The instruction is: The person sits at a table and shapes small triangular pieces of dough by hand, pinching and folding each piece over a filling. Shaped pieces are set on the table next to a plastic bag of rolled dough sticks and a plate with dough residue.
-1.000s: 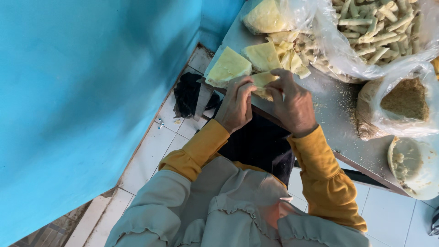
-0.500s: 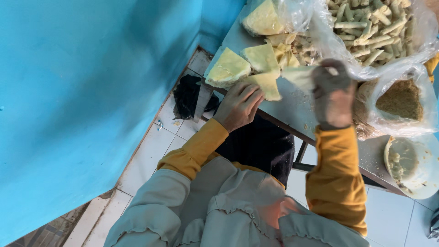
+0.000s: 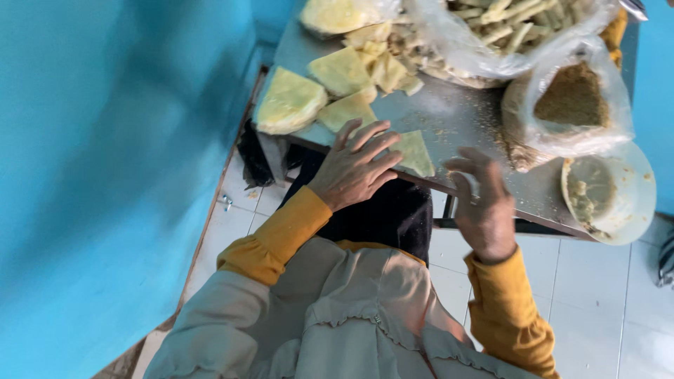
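We see the left hand [image 3: 354,168] flat on a pale triangular sheet [image 3: 414,153] at the near edge of the metal table [image 3: 463,116], fingers spread, palm down, pressing rather than gripping. The sheet pokes out to the right of the fingers and touches the table edge

The right hand [image 3: 483,207] hangs just off the table edge, fingers loosely curled and apart, holding nothing, near the sheet but not touching it

Further back on the table: a stack of folded yellow sheets [image 3: 291,102] at the left end, more loose pieces [image 3: 379,70] beside it. A clear bag of pale strips [image 3: 505,28] sits at the far side, a bag of brown crumbs [image 3: 572,102] right of centre. A white bowl [image 3: 635,193] with pale residue overhangs the right end

Blue wall [image 3: 105,175] on the left, white tiles [image 3: 597,288] below. Crumbs are scattered on the table around the sheet
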`<state>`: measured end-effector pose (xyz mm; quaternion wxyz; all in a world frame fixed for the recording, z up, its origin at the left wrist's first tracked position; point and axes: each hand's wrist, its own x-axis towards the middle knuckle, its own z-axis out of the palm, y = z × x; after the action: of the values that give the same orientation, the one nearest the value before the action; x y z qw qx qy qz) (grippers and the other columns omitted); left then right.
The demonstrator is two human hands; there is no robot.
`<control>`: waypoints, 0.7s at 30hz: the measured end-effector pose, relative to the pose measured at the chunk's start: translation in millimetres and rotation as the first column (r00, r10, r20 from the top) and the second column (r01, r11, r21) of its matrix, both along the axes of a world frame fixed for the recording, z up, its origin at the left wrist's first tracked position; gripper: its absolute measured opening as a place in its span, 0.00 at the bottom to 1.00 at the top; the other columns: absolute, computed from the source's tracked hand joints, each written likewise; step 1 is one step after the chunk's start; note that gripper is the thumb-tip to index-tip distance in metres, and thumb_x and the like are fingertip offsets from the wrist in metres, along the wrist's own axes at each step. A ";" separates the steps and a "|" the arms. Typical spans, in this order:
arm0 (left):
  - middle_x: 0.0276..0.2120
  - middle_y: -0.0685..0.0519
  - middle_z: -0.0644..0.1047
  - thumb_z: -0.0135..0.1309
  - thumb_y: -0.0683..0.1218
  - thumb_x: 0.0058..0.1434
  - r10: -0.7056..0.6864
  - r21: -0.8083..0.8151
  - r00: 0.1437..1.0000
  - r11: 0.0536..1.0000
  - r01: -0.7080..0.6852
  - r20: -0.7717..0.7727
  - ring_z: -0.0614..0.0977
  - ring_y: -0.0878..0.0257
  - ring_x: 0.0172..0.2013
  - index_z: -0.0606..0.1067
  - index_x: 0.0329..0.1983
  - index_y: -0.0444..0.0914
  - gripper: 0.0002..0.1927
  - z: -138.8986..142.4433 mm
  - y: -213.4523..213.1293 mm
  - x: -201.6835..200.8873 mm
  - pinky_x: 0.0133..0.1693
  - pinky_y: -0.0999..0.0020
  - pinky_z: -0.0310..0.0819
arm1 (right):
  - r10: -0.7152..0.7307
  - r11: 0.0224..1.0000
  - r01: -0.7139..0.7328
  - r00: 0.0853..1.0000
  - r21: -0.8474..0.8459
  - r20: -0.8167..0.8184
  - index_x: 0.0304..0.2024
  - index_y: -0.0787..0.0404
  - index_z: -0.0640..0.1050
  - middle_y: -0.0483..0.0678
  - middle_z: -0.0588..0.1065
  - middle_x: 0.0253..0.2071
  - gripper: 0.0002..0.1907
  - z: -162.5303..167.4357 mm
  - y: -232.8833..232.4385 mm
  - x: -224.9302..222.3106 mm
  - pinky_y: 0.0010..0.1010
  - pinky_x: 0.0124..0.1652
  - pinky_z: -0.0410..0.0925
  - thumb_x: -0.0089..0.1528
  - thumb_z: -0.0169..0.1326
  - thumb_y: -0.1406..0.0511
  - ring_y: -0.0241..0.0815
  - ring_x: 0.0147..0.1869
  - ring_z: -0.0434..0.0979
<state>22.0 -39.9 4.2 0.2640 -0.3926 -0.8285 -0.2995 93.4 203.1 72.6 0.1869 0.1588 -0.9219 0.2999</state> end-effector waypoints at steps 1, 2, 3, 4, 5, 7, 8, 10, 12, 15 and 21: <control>0.60 0.53 0.71 0.64 0.53 0.61 0.003 0.000 1.000 1.000 -0.003 -0.029 0.66 0.53 0.67 0.75 0.49 0.44 0.17 -0.6 1.8 -3.9 0.68 0.44 0.56 | -0.057 0.998 0.058 0.998 0.018 -0.039 0.62 0.66 0.71 0.52 0.79 0.50 0.20 3.6 17.6 7.8 0.35 0.52 0.74 0.68 0.54 0.78 0.47 0.53 0.82; 0.60 0.54 0.72 0.65 0.52 0.61 0.002 0.001 0.999 1.000 -0.002 -0.047 0.67 0.54 0.67 0.75 0.48 0.44 0.16 -1.7 3.9 -4.3 0.69 0.45 0.56 | -0.195 0.976 0.199 0.980 0.092 -0.046 0.63 0.65 0.73 0.52 0.78 0.50 0.22 6.2 36.1 18.9 0.37 0.53 0.71 0.66 0.57 0.77 0.49 0.53 0.79; 0.58 0.55 0.72 0.65 0.51 0.61 -0.022 -0.009 0.999 1.000 0.022 -0.031 0.68 0.56 0.66 0.75 0.48 0.44 0.15 -3.0 6.1 -2.8 0.70 0.47 0.57 | -0.330 0.927 0.335 0.942 0.168 -0.057 0.63 0.65 0.76 0.53 0.78 0.51 0.24 8.2 54.8 32.7 0.39 0.55 0.69 0.64 0.60 0.77 0.51 0.52 0.75; 0.56 0.55 0.73 0.64 0.50 0.62 -0.041 -0.019 0.999 0.999 0.041 -0.022 0.70 0.58 0.64 0.75 0.48 0.43 0.14 -3.8 7.4 -3.4 0.70 0.49 0.58 | -0.386 0.892 0.398 0.917 0.215 -0.099 0.63 0.62 0.77 0.52 0.76 0.53 0.24 8.8 72.3 46.0 0.40 0.61 0.66 0.63 0.61 0.76 0.50 0.56 0.73; 0.55 0.56 0.74 0.64 0.49 0.63 -0.056 -0.029 0.998 0.998 0.056 -0.018 0.71 0.60 0.63 0.75 0.48 0.43 0.14 -4.1 9.2 -5.6 0.70 0.50 0.59 | -0.449 0.844 0.463 0.886 0.271 -0.118 0.62 0.60 0.78 0.51 0.75 0.53 0.24 7.4 88.9 55.7 0.41 0.64 0.64 0.63 0.62 0.75 0.51 0.58 0.70; 0.51 0.55 0.75 0.64 0.48 0.63 -0.077 0.010 0.997 0.997 0.077 0.032 0.74 0.59 0.60 0.75 0.47 0.42 0.13 -4.7 12.6 -5.6 0.69 0.52 0.62 | -0.576 0.715 0.577 0.806 0.394 -0.134 0.61 0.56 0.80 0.51 0.71 0.51 0.25 2.4 120.3 72.3 0.44 0.66 0.60 0.62 0.64 0.73 0.53 0.60 0.66; 0.50 0.55 0.75 0.64 0.47 0.63 -0.084 0.027 0.995 0.996 0.083 0.056 0.75 0.58 0.58 0.75 0.46 0.41 0.13 -4.6 13.9 -6.1 0.68 0.53 0.63 | -0.619 0.674 0.603 0.776 0.427 -0.120 0.61 0.55 0.80 0.51 0.70 0.49 0.25 -2.6 132.2 77.5 0.45 0.66 0.59 0.61 0.65 0.71 0.54 0.60 0.65; 0.49 0.54 0.75 0.64 0.47 0.63 -0.092 0.060 0.994 0.994 0.089 0.057 0.76 0.57 0.57 0.75 0.47 0.41 0.13 -3.7 16.6 -6.9 0.68 0.52 0.64 | -0.676 0.625 0.628 0.732 0.464 -0.080 0.61 0.53 0.82 0.51 0.69 0.47 0.25 -10.1 151.9 83.8 0.48 0.67 0.57 0.60 0.66 0.69 0.55 0.60 0.63; 0.49 0.53 0.75 0.64 0.46 0.62 -0.093 0.078 0.994 0.993 0.088 0.060 0.76 0.57 0.56 0.75 0.47 0.40 0.14 -2.3 18.7 -6.5 0.68 0.52 0.65 | -0.688 0.628 0.617 0.725 0.474 -0.032 0.60 0.54 0.82 0.51 0.70 0.48 0.24 -14.7 166.0 80.5 0.50 0.66 0.56 0.60 0.67 0.66 0.57 0.60 0.62; 0.49 0.53 0.75 0.65 0.45 0.62 -0.088 0.080 0.994 0.993 0.082 0.068 0.76 0.57 0.56 0.75 0.47 0.40 0.14 -0.5 19.3 -5.0 0.68 0.52 0.65 | -0.676 0.661 0.583 0.736 0.472 0.037 0.58 0.56 0.82 0.53 0.71 0.50 0.21 -16.0 178.1 67.2 0.52 0.64 0.55 0.62 0.67 0.63 0.59 0.61 0.62; 0.49 0.54 0.76 0.64 0.46 0.63 -0.074 0.072 0.994 0.995 0.069 0.075 0.77 0.57 0.57 0.74 0.47 0.40 0.13 -2.2 19.2 -3.4 0.69 0.51 0.64 | -0.681 0.693 0.600 0.726 0.398 0.091 0.55 0.53 0.84 0.49 0.74 0.48 0.17 -18.3 177.4 57.2 0.50 0.68 0.54 0.64 0.63 0.67 0.55 0.62 0.64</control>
<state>18.5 -20.7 2.1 0.2344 -0.4007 -0.8126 -0.3524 150.6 380.5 54.3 0.1408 -0.1812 -0.9710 0.0668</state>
